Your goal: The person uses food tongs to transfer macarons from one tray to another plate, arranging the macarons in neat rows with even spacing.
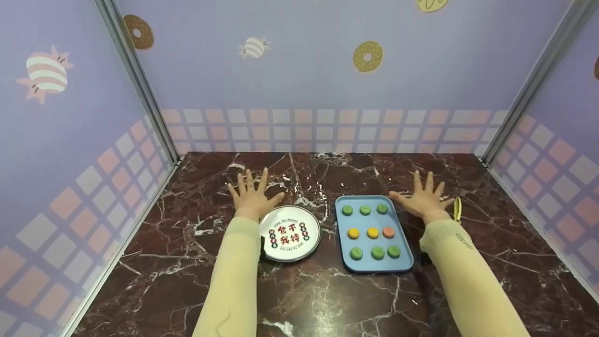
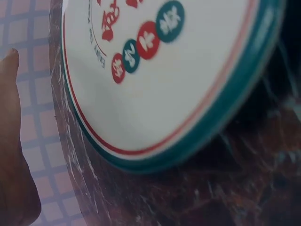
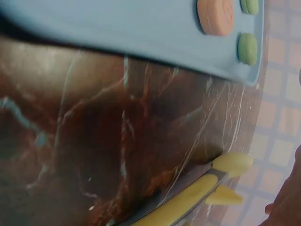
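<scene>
In the head view my left hand [image 1: 252, 199], fingers spread, hovers just past the left rim of a round white plate [image 1: 306, 244] with red lettering and a dark green edge. My right hand [image 1: 425, 202] is also spread wide and holds nothing. Its thumb reaches toward the upper right corner of a light blue tray [image 1: 364, 221]. Rows of macarons lie in the tray: several green macarons [image 1: 365, 210], two yellow macarons [image 1: 353, 233] and one orange macaron [image 3: 215, 16]. Yellow tongs [image 3: 188, 195] lie to the right of my right hand, partly hidden by it in the head view.
The dark red marble tabletop [image 1: 299, 304] runs up to a lilac back wall [image 1: 299, 84] with a checked lower band. Side panels [image 1: 51, 196] stand at left and right, with grey metal posts [image 1: 140, 84] in the corners.
</scene>
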### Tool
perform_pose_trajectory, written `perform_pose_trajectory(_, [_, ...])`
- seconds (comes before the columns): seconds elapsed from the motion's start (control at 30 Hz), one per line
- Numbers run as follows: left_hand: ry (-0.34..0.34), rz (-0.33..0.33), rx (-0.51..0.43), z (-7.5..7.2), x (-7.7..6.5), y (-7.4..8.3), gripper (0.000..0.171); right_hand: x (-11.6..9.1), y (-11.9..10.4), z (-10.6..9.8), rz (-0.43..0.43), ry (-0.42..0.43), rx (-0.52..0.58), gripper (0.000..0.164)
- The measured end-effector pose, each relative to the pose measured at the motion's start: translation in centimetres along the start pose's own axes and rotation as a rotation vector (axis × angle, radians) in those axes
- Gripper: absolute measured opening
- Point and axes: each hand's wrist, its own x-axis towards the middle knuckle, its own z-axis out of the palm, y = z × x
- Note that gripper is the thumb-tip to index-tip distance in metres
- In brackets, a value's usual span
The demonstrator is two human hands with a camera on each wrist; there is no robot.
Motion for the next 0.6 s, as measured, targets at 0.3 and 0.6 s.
perform_pose_trajectory(0.3, [-0.039, -0.025, -0.135, 0.1, -1.4, -2.2, 0.096, -1.8, 2.8, -1.0, 0.058, 0.026, 0.101, 0.119])
perform_pose_trajectory(0.6, [-0.014, -0.101, -0.401, 0.4, -3.3, -3.4, 0.095, -3.4, 5.1, -1.6, 0.199, -0.012, 0.223, 0.126])
